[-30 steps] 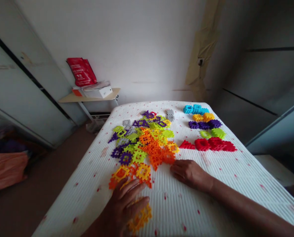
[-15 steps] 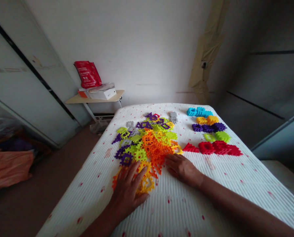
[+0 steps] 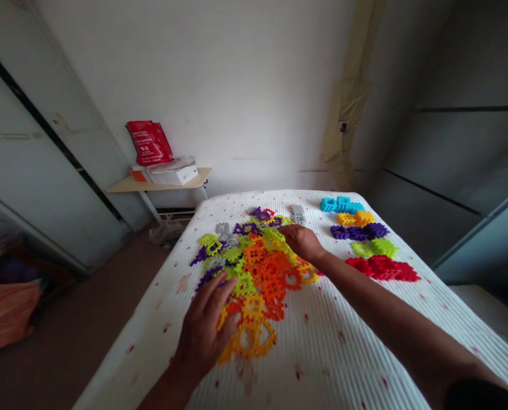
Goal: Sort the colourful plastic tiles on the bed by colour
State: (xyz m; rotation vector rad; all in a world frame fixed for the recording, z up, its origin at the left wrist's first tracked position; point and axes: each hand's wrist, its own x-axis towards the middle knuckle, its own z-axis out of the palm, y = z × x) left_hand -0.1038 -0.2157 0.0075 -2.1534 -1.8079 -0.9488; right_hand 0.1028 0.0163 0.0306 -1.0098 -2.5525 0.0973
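Note:
A loose heap of plastic interlocking pieces lies on the bed: orange pieces in the middle, yellow pieces at the near end, lime green pieces and purple pieces to the left and back. My left hand hovers at the heap's near left side, fingers spread and nothing in them. Farther back, my right hand reaches to the heap's right edge, fingertips curled against the lime green pieces. Whatever those fingers may grip is hidden.
Sorted rows stand at the right: blue, yellow, purple, lime green and red. A grey stack sits behind my right hand. Past the bed, a small table holds a white box and a red bag.
My right hand has moved from the orange pieces at the near right to the heap's far right. My left hand has lifted slightly and shifted left. The orange and yellow pieces have spread.

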